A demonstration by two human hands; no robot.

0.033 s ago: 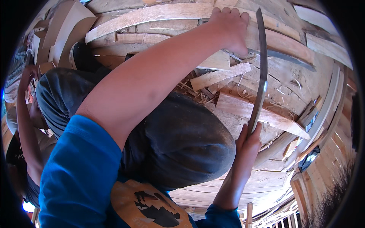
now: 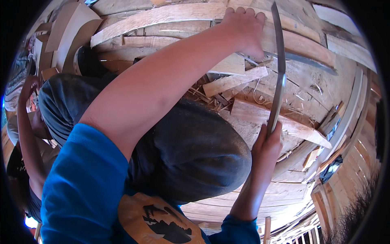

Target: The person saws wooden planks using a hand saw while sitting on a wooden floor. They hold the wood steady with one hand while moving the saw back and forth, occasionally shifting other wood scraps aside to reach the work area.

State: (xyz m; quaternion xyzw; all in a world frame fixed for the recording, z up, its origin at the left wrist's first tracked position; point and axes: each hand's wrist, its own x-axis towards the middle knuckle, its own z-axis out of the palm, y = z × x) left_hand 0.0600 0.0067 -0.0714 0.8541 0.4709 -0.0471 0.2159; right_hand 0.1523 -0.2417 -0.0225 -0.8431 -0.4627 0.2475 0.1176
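My left hand (image 2: 245,31) reaches across to the far side, over a long, curved wooden plank (image 2: 162,17). Its fingers bend over the plank's far edge and the thumb lies on the near side. In my right hand (image 2: 267,143) is a machete (image 2: 279,61), held upright in the picture with its long, dark blade pointing away from me. The blade's tip passes to the right of my left hand, over the plank. The machete's grip is mostly hidden by my fingers.
Wood offcuts (image 2: 235,81), shavings and a pale wedge-shaped piece (image 2: 280,122) lie on the boards beyond my bent knee (image 2: 203,150). Curved boards (image 2: 67,36) stand at the far left. Another person's arm (image 2: 30,130) shows at the left edge.
My right hand and the machete have shifted slightly away from me, with the tip a little higher in view. The left hand stays nearly still on the plank.
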